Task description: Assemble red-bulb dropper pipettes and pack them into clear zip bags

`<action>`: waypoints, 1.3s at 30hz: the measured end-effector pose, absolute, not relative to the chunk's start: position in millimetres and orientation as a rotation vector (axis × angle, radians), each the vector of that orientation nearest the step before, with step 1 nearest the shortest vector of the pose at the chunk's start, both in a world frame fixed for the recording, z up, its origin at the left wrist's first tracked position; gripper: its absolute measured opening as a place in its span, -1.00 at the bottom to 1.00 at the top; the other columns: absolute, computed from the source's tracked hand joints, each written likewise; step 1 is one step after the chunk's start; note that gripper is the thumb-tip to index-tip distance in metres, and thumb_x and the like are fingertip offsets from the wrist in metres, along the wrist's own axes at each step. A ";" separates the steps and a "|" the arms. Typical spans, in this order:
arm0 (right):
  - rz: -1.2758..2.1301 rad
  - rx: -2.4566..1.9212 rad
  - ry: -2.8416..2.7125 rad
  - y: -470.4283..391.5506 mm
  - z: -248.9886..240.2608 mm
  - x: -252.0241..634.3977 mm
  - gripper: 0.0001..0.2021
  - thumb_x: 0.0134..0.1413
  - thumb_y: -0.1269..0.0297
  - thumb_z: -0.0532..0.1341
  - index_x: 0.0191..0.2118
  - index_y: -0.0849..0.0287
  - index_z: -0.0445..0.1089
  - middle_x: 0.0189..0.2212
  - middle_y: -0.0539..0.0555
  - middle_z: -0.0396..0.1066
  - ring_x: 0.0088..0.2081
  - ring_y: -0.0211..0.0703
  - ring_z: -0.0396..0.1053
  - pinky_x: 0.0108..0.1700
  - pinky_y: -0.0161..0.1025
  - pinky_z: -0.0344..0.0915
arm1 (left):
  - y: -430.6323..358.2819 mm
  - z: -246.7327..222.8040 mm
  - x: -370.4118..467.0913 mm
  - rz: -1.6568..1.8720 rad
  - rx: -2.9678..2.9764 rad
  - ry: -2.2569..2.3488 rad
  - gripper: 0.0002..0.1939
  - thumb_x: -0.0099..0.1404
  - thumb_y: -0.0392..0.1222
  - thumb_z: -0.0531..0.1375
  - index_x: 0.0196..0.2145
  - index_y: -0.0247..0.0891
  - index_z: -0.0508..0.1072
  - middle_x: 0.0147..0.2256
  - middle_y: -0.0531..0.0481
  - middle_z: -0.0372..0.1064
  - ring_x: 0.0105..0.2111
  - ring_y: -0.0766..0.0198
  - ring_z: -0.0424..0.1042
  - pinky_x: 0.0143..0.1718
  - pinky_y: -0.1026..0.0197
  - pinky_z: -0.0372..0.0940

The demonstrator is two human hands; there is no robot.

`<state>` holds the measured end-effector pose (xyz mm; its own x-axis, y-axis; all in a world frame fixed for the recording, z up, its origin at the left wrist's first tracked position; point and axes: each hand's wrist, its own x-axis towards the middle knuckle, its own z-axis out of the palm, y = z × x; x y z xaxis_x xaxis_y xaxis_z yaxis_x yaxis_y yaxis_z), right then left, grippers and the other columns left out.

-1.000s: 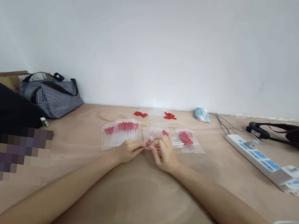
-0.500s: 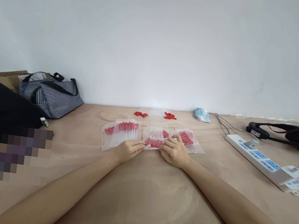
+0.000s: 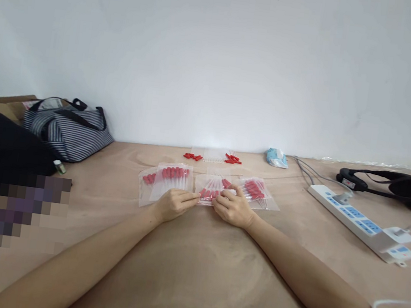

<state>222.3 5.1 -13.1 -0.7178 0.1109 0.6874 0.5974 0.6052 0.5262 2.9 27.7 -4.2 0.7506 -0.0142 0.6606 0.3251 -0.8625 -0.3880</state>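
Observation:
Between my hands lies a clear plastic bag [image 3: 210, 181] with several red-tipped droppers in it, their red bulbs toward me. My left hand [image 3: 175, 205] pinches the bag's near left corner with thumb and fingertips. My right hand [image 3: 234, 209], fingers bent, presses on the near edge further right and hides that corner. To the left, two overlapping bags [image 3: 171, 186] hold more red-bulbed droppers. Another filled bag [image 3: 261, 194] lies just beyond my right hand.
By the wall lie loose red bulbs [image 3: 192, 157], more red bulbs [image 3: 233, 159] and a row of clear tubes [image 3: 215, 156]. A blue-and-white packet [image 3: 276, 158], power strip [image 3: 356, 219] and black headset [image 3: 394, 186] are at right. A striped bag [image 3: 74, 131] stands left.
My right hand has slid a little left along the bag's near edge, closer to my left hand. My left hand keeps its pinch at the corner.

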 end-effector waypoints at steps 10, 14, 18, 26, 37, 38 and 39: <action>-0.990 -0.556 -2.189 8.4 -12.8 210.9 -0.87 0.08 0.44 0.06 -0.36 0.19 0.35 -0.54 -0.03 0.34 -0.46 -0.31 0.16 -0.21 -0.16 0.00 | 28.5 -7.0 1.9 -0.909 -2.445 -0.227 -0.78 0.27 -0.42 -0.04 -0.21 -0.34 0.35 -0.27 -0.11 0.46 -0.34 0.30 0.46 -0.39 0.28 0.39; -1.034 -0.492 -2.150 9.6 -13.5 205.4 -0.86 0.07 0.46 0.07 -0.40 0.19 0.35 -0.52 -0.03 0.34 -0.45 -0.31 0.16 -0.20 -0.14 -0.01 | 29.0 -6.0 3.4 -0.934 -2.465 -0.234 -0.77 0.27 -0.41 -0.05 -0.22 -0.35 0.36 -0.30 -0.11 0.46 -0.34 0.30 0.46 -0.38 0.28 0.40; -1.088 -0.417 -2.185 10.4 -12.1 201.7 -0.82 0.08 0.48 0.04 -0.45 0.20 0.35 -0.52 -0.02 0.33 -0.42 -0.29 0.17 -0.20 -0.15 -0.01 | 30.2 -7.3 2.2 -0.955 -2.498 -0.288 -0.76 0.29 -0.39 -0.06 -0.24 -0.34 0.39 -0.30 -0.11 0.46 -0.33 0.31 0.46 -0.34 0.29 0.40; -1.083 -0.466 -2.230 13.9 -9.8 201.6 -0.77 0.10 0.50 0.00 -0.47 0.21 0.33 -0.55 -0.02 0.30 -0.46 -0.30 0.13 -0.18 -0.15 -0.03 | 29.4 -5.7 4.0 -0.996 -2.533 -0.323 -0.73 0.28 -0.40 -0.07 -0.32 -0.33 0.41 -0.33 -0.09 0.47 -0.37 0.32 0.46 -0.35 0.29 0.40; -0.953 -0.741 -2.257 7.3 -14.8 243.4 -0.82 0.12 0.43 0.02 -0.44 0.22 0.31 -0.53 0.01 0.31 -0.45 -0.29 0.18 -0.20 -0.19 -0.05 | 27.4 -7.4 3.4 -1.109 -2.568 -0.452 -0.81 0.28 -0.33 0.00 -0.35 -0.29 0.40 -0.37 -0.04 0.46 -0.37 0.34 0.46 -0.34 0.31 0.39; -0.922 -0.762 -2.241 7.4 -15.6 243.4 -0.81 0.12 0.40 0.03 -0.46 0.22 0.31 -0.55 0.01 0.31 -0.46 -0.29 0.18 -0.22 -0.20 -0.05 | 27.0 -7.4 3.3 -1.112 -2.565 -0.473 -0.82 0.28 -0.33 0.00 -0.35 -0.29 0.40 -0.37 -0.04 0.46 -0.37 0.34 0.46 -0.34 0.31 0.39; -0.890 -0.786 -2.221 7.7 -16.3 242.6 -0.80 0.12 0.37 0.04 -0.49 0.22 0.30 -0.56 0.00 0.31 -0.47 -0.29 0.18 -0.24 -0.20 -0.05 | 26.7 -7.3 3.2 -1.112 -2.563 -0.492 -0.83 0.27 -0.32 0.01 -0.35 -0.30 0.40 -0.38 -0.04 0.46 -0.37 0.33 0.45 -0.34 0.29 0.39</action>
